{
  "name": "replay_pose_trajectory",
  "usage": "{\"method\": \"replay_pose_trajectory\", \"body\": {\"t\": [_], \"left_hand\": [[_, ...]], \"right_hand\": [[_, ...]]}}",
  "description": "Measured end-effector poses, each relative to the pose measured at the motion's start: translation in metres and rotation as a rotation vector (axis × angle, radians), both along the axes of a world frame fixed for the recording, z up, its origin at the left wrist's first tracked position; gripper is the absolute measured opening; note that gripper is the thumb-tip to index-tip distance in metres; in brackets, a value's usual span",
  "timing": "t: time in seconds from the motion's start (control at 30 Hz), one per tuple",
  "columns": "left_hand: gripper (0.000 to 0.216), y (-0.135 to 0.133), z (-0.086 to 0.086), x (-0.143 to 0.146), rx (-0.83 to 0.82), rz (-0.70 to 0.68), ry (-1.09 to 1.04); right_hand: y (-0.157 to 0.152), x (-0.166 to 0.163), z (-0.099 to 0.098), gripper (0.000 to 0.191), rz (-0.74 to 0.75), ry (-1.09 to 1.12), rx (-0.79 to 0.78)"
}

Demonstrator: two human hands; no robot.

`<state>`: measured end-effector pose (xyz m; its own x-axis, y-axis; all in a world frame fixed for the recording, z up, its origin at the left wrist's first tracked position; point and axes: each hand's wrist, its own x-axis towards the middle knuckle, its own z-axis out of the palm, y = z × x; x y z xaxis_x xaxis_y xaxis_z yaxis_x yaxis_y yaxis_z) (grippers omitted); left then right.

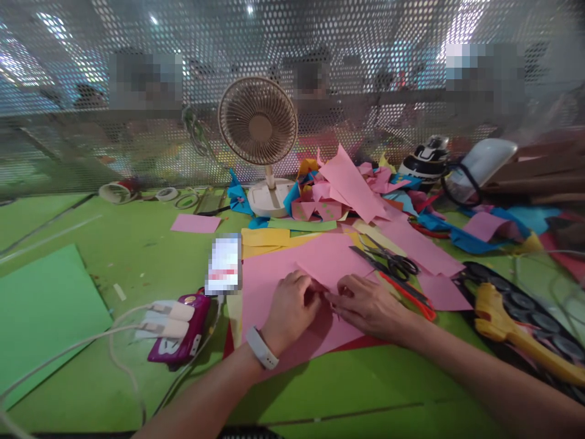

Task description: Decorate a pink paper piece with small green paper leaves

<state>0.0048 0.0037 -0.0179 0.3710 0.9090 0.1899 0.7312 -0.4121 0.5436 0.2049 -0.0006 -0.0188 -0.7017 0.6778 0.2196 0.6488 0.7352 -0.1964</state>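
Note:
My left hand [292,308], with a white band on the wrist, is closed at the near edge of a pink piece of paper [336,259]. Across from it, my right hand [365,305] pinches the same edge, its fingertips close to the left ones. Both hands are above a larger pink sheet [265,292] that lies on yellow and red paper. Scissors with dark handles [397,262] and a craft knife with an orange-red handle [414,296] lie just right of the paper. The exact fold or edge between my fingertips is partly hidden.
A small fan [259,125] stands at the back beside a heap of paper scraps [347,183]. Left are a phone [223,265], a purple power strip [194,323] with cables, and green sheets [46,317]. A yellow glue gun [503,323] lies at the right.

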Motion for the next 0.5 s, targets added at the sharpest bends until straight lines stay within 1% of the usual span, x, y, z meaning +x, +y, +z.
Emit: {"method": "replay_pose_trajectory", "body": {"t": [0.17,0.33,0.5], "left_hand": [[0.005,0.001,0.003,-0.002,-0.018,0.025,-0.004],[0.010,0.002,0.004,-0.006,-0.053,-0.001,-0.083],[0.015,0.006,0.006,-0.013,-0.107,-0.041,-0.144]], "right_hand": [[0.000,-0.004,-0.002,0.029,0.011,-0.075,0.040],[0.002,-0.006,-0.003,0.029,0.010,-0.107,0.067],[0.003,-0.006,0.000,0.030,0.013,-0.123,0.063]]}}
